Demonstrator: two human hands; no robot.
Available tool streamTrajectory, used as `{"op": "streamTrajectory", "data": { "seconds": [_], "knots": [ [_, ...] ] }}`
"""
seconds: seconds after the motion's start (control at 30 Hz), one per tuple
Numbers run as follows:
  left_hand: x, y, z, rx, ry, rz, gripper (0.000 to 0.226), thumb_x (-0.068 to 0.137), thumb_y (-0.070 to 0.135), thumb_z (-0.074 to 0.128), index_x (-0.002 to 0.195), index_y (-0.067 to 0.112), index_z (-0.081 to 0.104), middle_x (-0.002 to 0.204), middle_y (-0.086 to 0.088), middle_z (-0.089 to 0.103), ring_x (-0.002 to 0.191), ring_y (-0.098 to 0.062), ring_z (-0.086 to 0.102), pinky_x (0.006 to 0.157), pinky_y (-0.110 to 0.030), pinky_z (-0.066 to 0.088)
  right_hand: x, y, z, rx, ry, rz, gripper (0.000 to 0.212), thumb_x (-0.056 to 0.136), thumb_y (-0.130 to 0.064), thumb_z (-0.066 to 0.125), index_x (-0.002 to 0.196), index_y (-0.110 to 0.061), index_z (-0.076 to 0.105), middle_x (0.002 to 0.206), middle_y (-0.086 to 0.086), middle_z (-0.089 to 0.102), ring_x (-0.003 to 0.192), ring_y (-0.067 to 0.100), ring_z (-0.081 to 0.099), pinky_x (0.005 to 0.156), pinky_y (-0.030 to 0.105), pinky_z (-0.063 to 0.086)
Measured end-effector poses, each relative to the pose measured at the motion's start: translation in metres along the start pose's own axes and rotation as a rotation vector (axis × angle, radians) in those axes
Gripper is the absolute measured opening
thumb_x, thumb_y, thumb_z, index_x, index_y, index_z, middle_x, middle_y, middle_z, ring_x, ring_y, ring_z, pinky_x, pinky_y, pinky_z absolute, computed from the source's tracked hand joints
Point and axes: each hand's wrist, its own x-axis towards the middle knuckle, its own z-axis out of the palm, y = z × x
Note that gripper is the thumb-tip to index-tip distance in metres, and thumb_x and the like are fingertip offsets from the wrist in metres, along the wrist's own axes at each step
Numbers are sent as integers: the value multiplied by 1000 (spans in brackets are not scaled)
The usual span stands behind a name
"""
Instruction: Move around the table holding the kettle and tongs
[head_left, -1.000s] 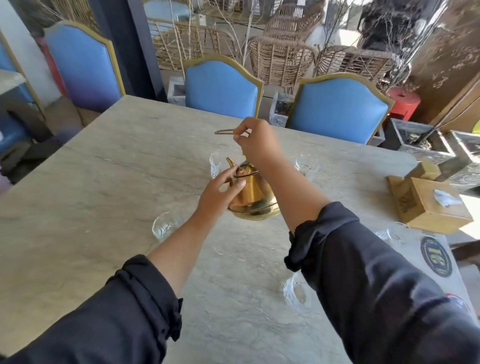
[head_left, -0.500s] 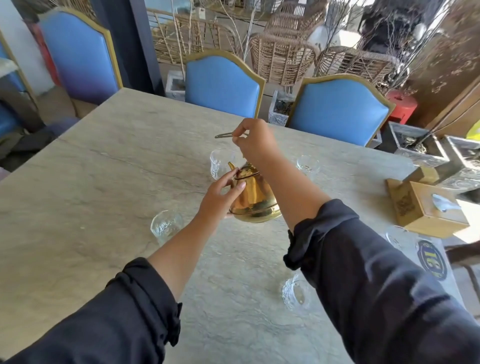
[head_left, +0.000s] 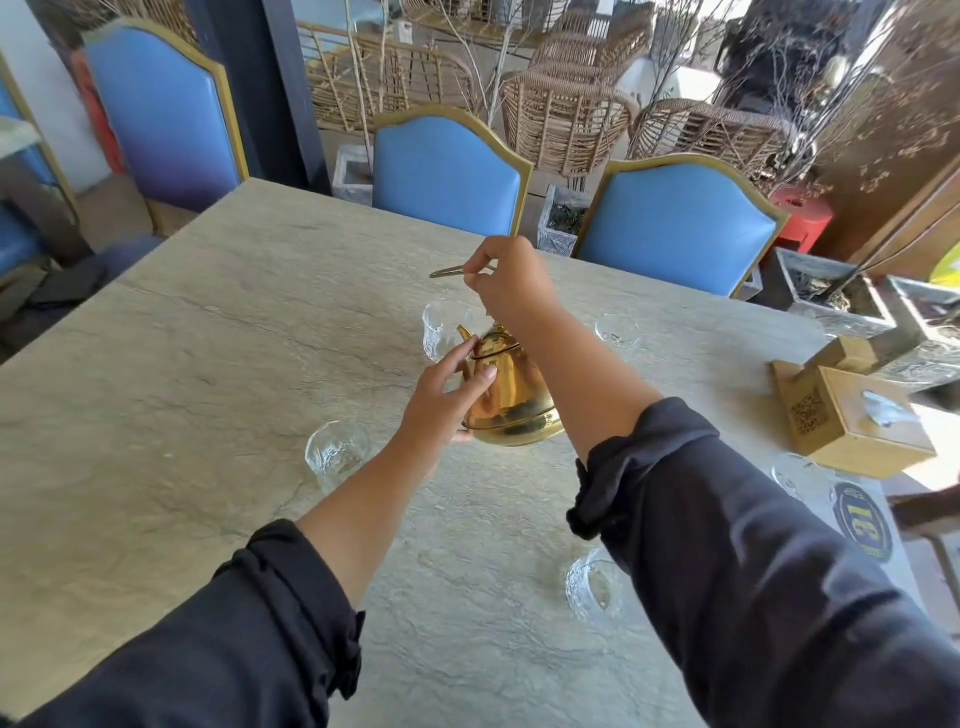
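Head view: shiny golden metal teapot (head_left: 511, 397) at frame centre on grey marble table (head_left: 208, 364), hardly moved since second ago. Left hand (head_left: 441, 400) steadies its side; right hand (head_left: 511, 283) keeps pinching thin handle (head_left: 451, 272) above, tilt unchanged.

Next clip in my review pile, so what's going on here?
A person in dark sleeves is handling a gold teapot on a stone table. The right hand grips the pot's thin handle, raised above the pot. The left hand touches the pot's side near the spout. Several small glass cups sit around it, one near the left wrist. A wooden tissue box stands to the right.
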Motion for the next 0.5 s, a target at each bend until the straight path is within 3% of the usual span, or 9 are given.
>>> {"op": "streamTrajectory", "data": {
  "seconds": [0.23, 0.4, 0.5],
  "knots": [
    [-1, 0, -2, -6, 2, 7, 50, 83, 49, 69, 130, 55, 50, 144, 6, 43, 129, -22, 49, 86, -57, 55, -1, -2, -1, -3, -8, -14, 12, 87, -3, 58, 79, -12, 60, 100, 13, 70, 69, 25, 59, 71, 42, 56],
    [-1, 1, -2, -1, -4, 19, 49, 81, 51, 69, 126, 59, 50, 144, 6, 43, 129, -22, 49, 83, -55, 57, -1, -4, -2, -7, -5, -9, 7, 87, -4, 59, 86, -6, 65, 102, 12, 69, 86, 29, 65, 78, 43, 57],
    [0, 0, -2, 1, -3, 16, 48, 79, 53, 70, 123, 61, 51, 145, 6, 43, 130, -22, 49, 81, -54, 58, 0, -3, -2, -20, -14, -11, 7, 88, -4, 59, 88, -5, 66, 100, 10, 68, 75, 26, 62, 71, 40, 56]
  ]
}}
